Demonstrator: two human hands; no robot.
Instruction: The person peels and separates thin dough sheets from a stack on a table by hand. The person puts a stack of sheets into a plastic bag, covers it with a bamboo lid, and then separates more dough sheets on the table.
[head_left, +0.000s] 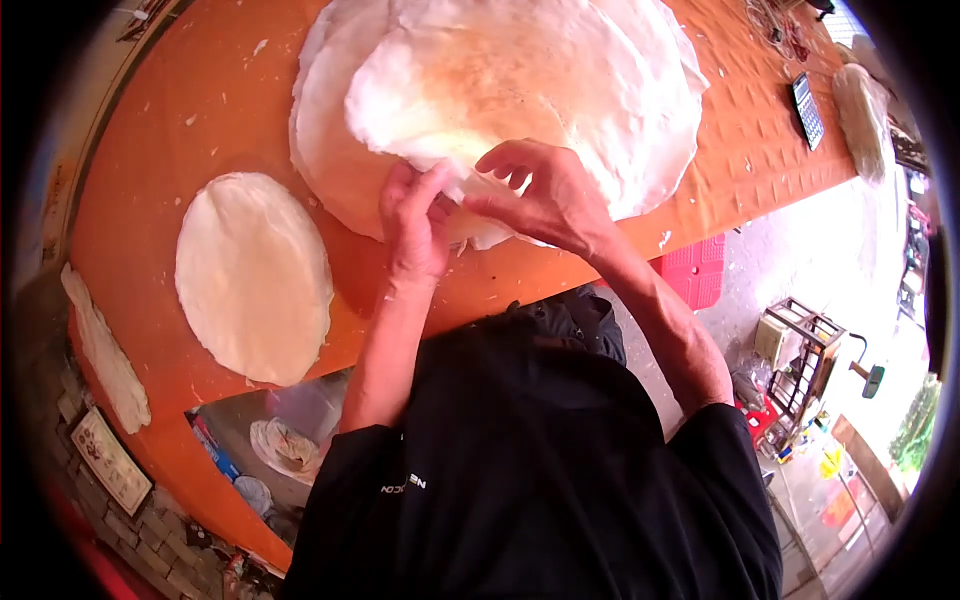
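Note:
A big round pile of soft white sheets (630, 110), perhaps fibre wadding, lies on the orange table in front of me. Its top layer (400, 90) has a thick, puffy rim and a tan-tinted middle. At the near edge, my left hand (415, 215) pinches a bit of the white sheet between thumb and fingers. Close beside it, on the right, my right hand (540, 195) has its fingers curved and apart from the thumb. Its thumb tip is near the pinched edge; whether it touches is unclear. A separate oval white sheet (252, 280) lies flat to the left.
The orange tabletop (230, 120) has small white scraps on it. A long white strip (105, 350) lies along its left edge. A calculator or phone (807, 112) and a plastic-wrapped bundle (862, 125) sit at the right. Below are a red stool (697, 272) and a metal-framed rack (810, 360).

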